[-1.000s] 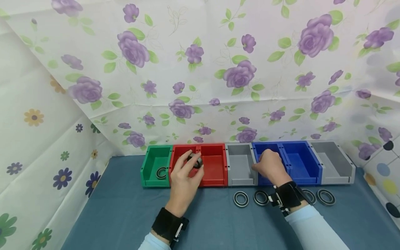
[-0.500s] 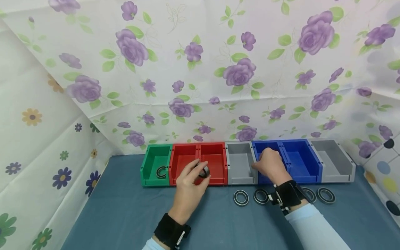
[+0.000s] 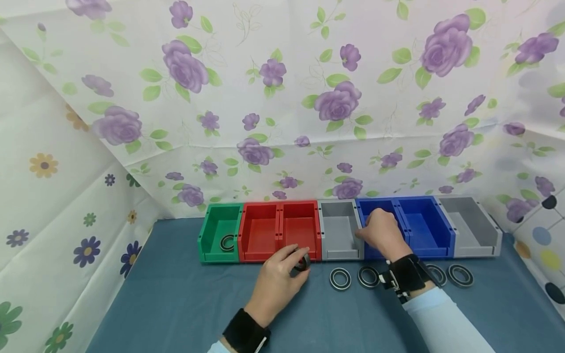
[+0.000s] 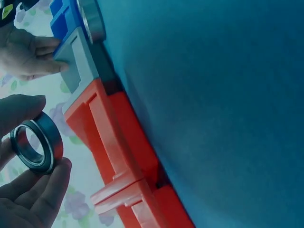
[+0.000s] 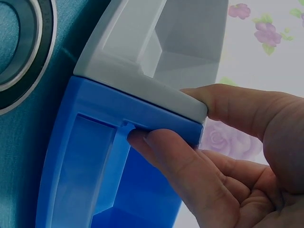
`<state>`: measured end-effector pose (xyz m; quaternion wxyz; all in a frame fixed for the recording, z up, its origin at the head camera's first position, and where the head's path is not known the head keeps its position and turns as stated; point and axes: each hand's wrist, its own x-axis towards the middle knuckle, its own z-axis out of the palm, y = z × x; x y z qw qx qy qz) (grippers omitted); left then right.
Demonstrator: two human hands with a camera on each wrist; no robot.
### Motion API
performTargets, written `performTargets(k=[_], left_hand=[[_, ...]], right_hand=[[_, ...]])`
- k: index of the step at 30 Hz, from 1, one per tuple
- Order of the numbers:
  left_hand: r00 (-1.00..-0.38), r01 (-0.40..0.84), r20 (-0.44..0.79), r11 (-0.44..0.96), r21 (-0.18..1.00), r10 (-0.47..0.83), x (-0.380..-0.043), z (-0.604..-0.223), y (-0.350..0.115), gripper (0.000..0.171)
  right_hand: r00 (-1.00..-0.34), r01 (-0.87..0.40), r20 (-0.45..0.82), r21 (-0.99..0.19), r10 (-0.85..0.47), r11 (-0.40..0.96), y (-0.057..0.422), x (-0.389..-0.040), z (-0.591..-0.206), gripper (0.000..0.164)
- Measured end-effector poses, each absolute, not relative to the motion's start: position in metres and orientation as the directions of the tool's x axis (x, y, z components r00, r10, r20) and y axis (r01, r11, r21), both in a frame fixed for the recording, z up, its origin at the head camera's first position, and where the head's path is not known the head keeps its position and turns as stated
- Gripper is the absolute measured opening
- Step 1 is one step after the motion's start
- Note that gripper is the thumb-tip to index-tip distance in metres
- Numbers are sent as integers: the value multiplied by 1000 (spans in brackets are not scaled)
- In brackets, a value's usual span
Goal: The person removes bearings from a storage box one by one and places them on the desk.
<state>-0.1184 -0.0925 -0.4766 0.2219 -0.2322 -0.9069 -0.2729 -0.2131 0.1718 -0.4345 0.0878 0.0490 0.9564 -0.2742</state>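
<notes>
A ball bearing stands on edge between the thumb and fingers of my left hand, which pinches it just in front of the red bins. My right hand pinches the adjoining side walls of a grey bin and a blue bin, thumb on the grey side and fingers inside the blue one. Below it on the cloth lie two bearings, one before the grey bin and one before the blue bin.
A green bin at the row's left end holds a bearing. Another grey bin ends the row at right. Two more bearings lie there, one fully seen, one partly behind the right wrist strap. Flowered cloth rises behind.
My left hand has come from over the red bins, toward me and to the right, carrying the bearing to their front edge. The right hand has kept its place.
</notes>
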Motion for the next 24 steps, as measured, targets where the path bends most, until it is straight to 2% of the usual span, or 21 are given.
performTargets(k=[6, 13, 20, 24], left_hand=[[-835, 506, 460, 752, 422, 303, -116, -483, -86, 65], [-864, 478, 387, 764, 434, 321, -113, -487, -83, 56], [-865, 479, 365, 780, 403, 343, -113, -490, -81, 56], [-887, 453, 291, 797, 400, 358, -112, -490, -81, 57]], right_hand=[[-981, 139, -189, -518, 46, 844, 172, -213, -435, 43], [-983, 128, -177, -525, 39, 842, 171, -213, -435, 43], [-985, 123, -171, -518, 39, 847, 171, -212, -434, 43], [-983, 128, -182, -516, 38, 847, 172, -212, -434, 42]])
